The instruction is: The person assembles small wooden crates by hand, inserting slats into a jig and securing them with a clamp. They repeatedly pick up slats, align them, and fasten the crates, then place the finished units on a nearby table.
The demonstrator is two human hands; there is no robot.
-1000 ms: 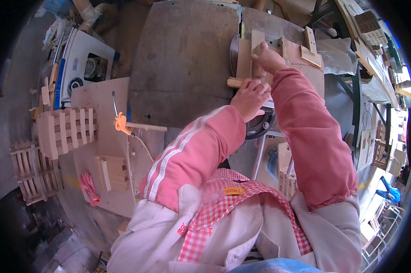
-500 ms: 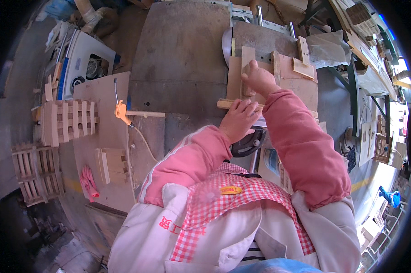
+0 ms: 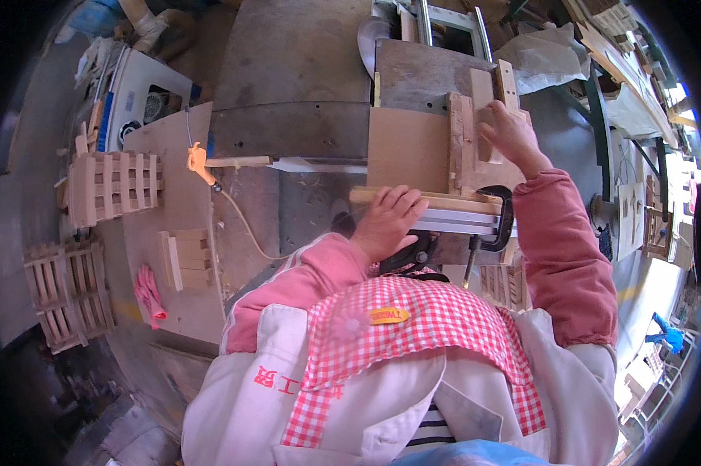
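Note:
My left hand (image 3: 389, 223) is closed over a wooden fence bar (image 3: 443, 200), its fingers draped across the top near the left end. Below the bar runs a silver metal rail (image 3: 455, 221), with a black C-clamp (image 3: 504, 221) at its right end. To the far right my right hand (image 3: 512, 136) has its fingers curled at a narrow flat wooden piece (image 3: 482, 97); its fingertips are partly hidden. That piece lies just right of an upright wooden strip (image 3: 460, 144) on a brown board (image 3: 408, 147).
A round saw blade (image 3: 372, 46) stands at the left edge of the sliding metal table (image 3: 424, 78). An orange air gun (image 3: 198, 161) with a hose lies left. Stacked wooden slats (image 3: 117, 186) and pink gloves (image 3: 149, 293) are farther left.
My right hand has moved right, carrying the wooden piece from left of the upright strip to its right side. The fence and sliding table have come nearer to me, my left hand with them.

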